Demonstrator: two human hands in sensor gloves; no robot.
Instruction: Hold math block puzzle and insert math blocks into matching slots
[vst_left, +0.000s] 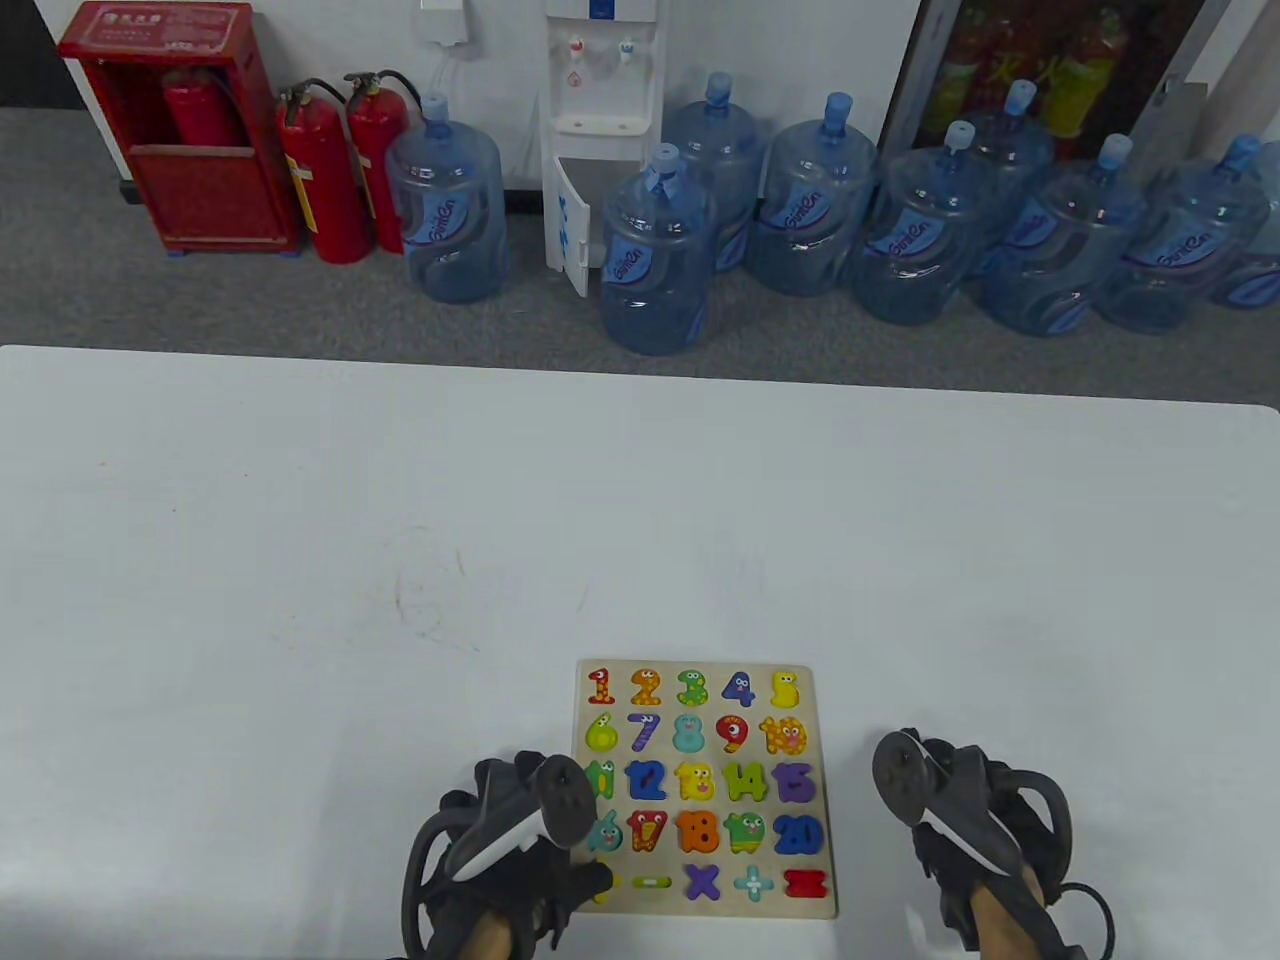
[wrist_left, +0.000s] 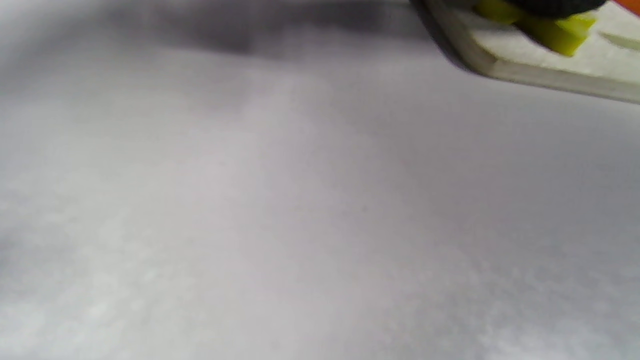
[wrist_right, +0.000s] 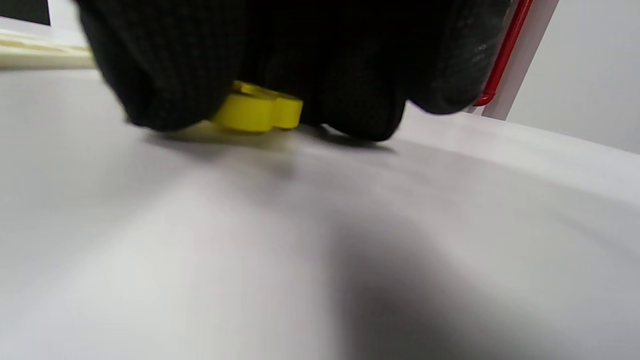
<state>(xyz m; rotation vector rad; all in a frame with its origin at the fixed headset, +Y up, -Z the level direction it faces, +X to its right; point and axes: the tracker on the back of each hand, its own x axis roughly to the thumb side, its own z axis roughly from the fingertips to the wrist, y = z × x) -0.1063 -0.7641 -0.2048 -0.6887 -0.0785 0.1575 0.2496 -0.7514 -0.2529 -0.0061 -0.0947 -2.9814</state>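
The wooden puzzle board (vst_left: 822, 700) lies at the table's near edge, with coloured number and sign blocks (vst_left: 700, 780) in its slots. My left hand (vst_left: 560, 880) lies over the board's near left corner, fingers on a yellow-green block (wrist_left: 555, 35) seated there; the board's corner (wrist_left: 550, 75) shows in the left wrist view. My right hand (vst_left: 960, 840) is on the table right of the board. In the right wrist view its gloved fingers (wrist_right: 165, 75) grip a small yellow block (wrist_right: 257, 107) that touches the table. The tracker hides that block in the table view.
The white table (vst_left: 400, 560) stretches far and left of the board. Beyond its far edge stand several water bottles (vst_left: 655, 260), a dispenser (vst_left: 600, 130) and fire extinguishers (vst_left: 320, 180).
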